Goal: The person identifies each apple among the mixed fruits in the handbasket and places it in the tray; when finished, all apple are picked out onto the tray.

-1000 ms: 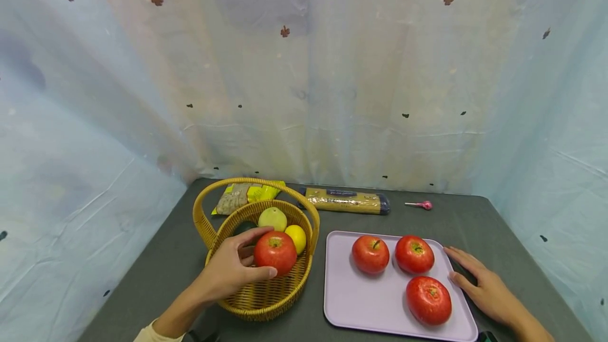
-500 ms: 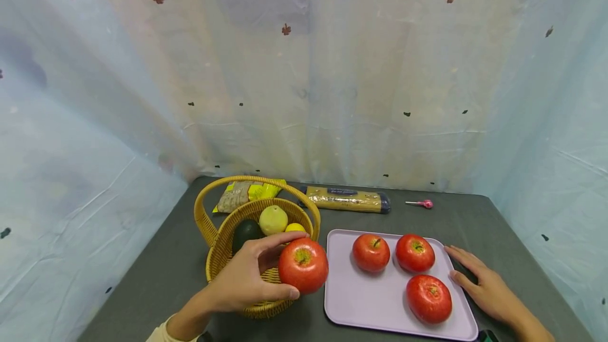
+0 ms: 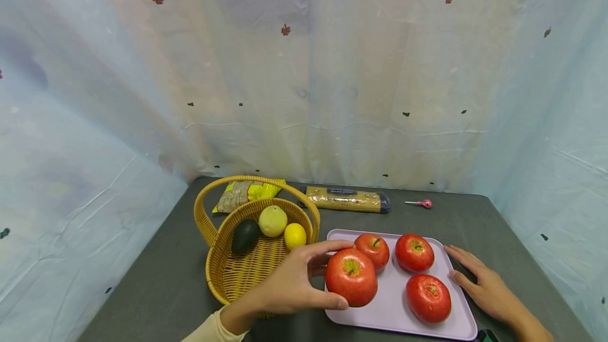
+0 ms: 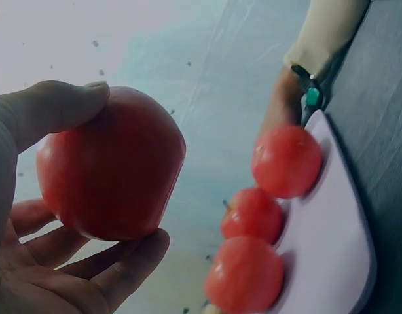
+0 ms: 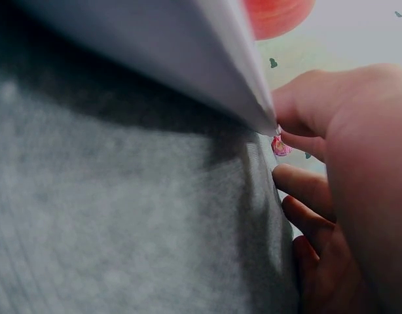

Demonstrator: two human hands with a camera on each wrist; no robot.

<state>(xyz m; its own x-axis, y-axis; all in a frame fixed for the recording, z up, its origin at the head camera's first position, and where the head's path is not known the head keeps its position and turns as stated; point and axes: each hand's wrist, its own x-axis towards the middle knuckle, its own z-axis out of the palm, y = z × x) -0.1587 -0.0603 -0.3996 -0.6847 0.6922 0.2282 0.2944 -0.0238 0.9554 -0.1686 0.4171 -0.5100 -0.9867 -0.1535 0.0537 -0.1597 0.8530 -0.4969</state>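
My left hand point(image 3: 298, 282) grips a red apple point(image 3: 351, 277) between thumb and fingers, over the left edge of the lilac tray point(image 3: 366, 307). The left wrist view shows this apple point(image 4: 112, 167) raised above the tray, the thumb on one side and fingertips on the other. Three more red apples lie on the tray: one at the back left point(image 3: 375, 249), one at the back right point(image 3: 414, 253) and one at the front right point(image 3: 428, 298). My right hand point(image 3: 491, 289) rests at the tray's right edge, thumb at the rim point(image 5: 263, 108), fingers loosely extended.
Left of the tray stands a yellow woven basket point(image 3: 216, 278) with a tall handle, holding an avocado point(image 3: 245, 237), a pale green round fruit point(image 3: 273, 221) and a lemon point(image 3: 295, 236). Behind are a yellow bag point(image 3: 242, 194), a pasta pack point(image 3: 349, 199) and a pink lollipop point(image 3: 426, 203).
My left hand has carried the apple rightward out of the basket to over the tray's left side. The avocado and lemon now show fully. My right hand stays put.
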